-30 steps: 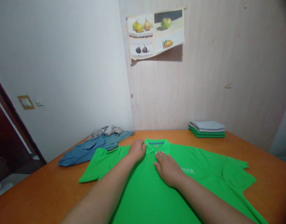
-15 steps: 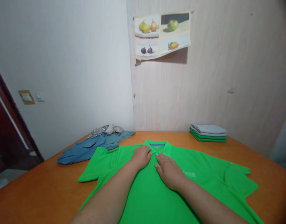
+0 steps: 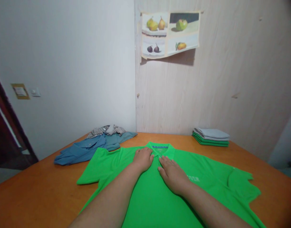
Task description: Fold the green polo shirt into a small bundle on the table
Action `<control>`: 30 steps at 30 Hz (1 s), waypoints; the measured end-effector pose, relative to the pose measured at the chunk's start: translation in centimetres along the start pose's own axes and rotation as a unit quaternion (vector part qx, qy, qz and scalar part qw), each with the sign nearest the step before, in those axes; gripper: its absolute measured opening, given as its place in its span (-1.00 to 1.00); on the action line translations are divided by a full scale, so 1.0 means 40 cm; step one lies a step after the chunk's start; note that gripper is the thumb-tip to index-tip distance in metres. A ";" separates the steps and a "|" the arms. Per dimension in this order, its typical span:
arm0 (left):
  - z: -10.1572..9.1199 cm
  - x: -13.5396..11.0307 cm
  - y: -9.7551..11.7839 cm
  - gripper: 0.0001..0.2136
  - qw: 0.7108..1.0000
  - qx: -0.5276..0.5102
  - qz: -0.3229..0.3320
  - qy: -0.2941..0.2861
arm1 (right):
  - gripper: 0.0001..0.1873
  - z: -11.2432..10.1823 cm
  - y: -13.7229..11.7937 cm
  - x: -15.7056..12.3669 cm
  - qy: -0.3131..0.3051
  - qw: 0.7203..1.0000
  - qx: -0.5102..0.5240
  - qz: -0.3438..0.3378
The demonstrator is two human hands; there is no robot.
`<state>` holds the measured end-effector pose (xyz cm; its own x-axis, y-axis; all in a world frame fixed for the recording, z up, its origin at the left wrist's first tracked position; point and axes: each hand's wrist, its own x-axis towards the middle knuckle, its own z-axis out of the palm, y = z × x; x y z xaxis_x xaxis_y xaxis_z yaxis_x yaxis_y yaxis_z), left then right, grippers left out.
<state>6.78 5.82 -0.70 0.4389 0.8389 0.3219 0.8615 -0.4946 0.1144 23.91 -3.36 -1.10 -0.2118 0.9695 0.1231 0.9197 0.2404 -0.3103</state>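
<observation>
A bright green polo shirt [image 3: 157, 199] lies spread out front side up, its collar away from me and its sleeves out to both sides. My left hand [image 3: 143, 159] rests on it just left of the placket, below the collar, with the fingers lying on the fabric. On the other side of the buttons, my right hand [image 3: 173, 173] lies flat with its fingers stretched toward the collar. White lettering on the chest shows beside my right wrist and is partly covered by it. The right-hand sleeve is rumpled.
The shirt is on an orange-brown table [image 3: 41, 190]. At the back left lies a loose heap of blue clothes [image 3: 81, 152] with a striped garment [image 3: 107, 130] on top. A stack of folded green and grey clothes [image 3: 210, 137] sits at the back right. Fruit pictures [image 3: 170, 34] hang on the wall.
The camera view has turned slightly. My hands stay in the same place on the shirt, and the shirt looks unchanged.
</observation>
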 end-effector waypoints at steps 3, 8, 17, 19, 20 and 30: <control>-0.001 0.000 0.000 -0.71 1.000 -0.004 0.000 0.007 | -0.32 -0.002 0.000 -0.001 0.000 1.000 -0.004 -0.002; -0.005 0.000 0.009 -0.62 0.999 -0.022 0.018 0.031 | -0.31 0.000 0.002 0.002 -0.004 1.000 -0.012 -0.002; 0.006 0.000 0.014 -0.49 0.993 -0.030 0.050 -0.106 | -0.31 0.002 0.004 0.002 -0.006 1.000 -0.015 -0.002; 0.004 0.000 0.014 -0.49 0.992 -0.031 0.048 -0.111 | -0.31 0.002 0.005 0.002 -0.007 1.000 -0.012 -0.004; 0.003 0.000 0.014 -0.49 0.992 -0.032 0.047 -0.112 | -0.31 0.002 0.005 0.002 -0.007 1.000 -0.010 -0.004; -0.011 0.001 0.011 -0.68 0.998 -0.054 0.026 0.014 | -0.30 -0.009 -0.002 -0.002 -0.014 1.000 -0.022 0.001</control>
<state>7.05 5.54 -0.22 0.4747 0.8051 0.3557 0.8044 -0.5609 0.1960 23.95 -3.46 -0.75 -0.2192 0.9710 0.0954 0.9338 0.2371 -0.2680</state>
